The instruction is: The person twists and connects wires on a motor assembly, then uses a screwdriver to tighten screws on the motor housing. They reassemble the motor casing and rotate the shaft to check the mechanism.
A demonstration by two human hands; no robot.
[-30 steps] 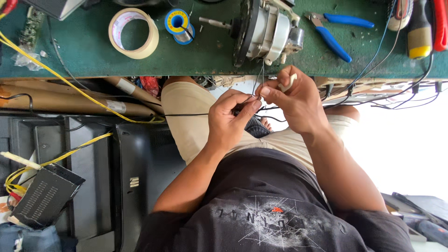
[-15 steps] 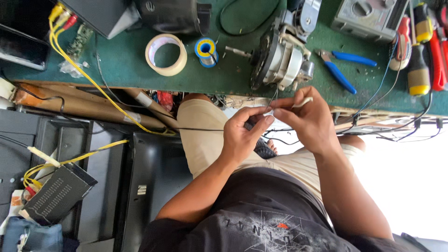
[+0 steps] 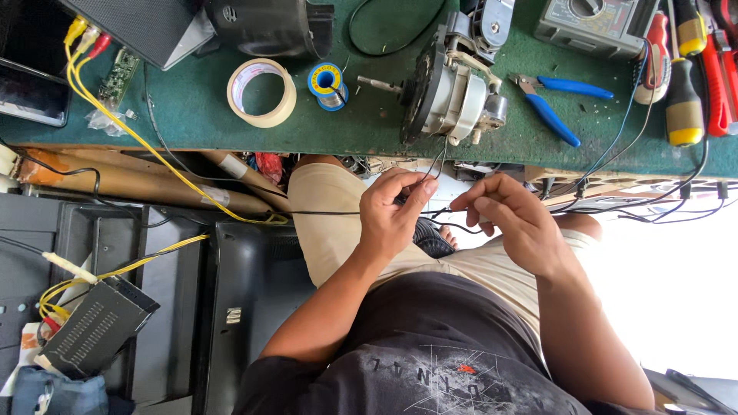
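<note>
Head cam: my left hand [image 3: 396, 215] was pinched shut on the thin black wire [image 3: 330, 213], which ran sideways across my lap, below the green tabletop [image 3: 192, 115] edge. My right hand [image 3: 511, 219] pinched the same wire's free end, just beside the left. Both sat directly under the small motor [image 3: 453, 88], its leads dropping toward my left fingers.
</note>
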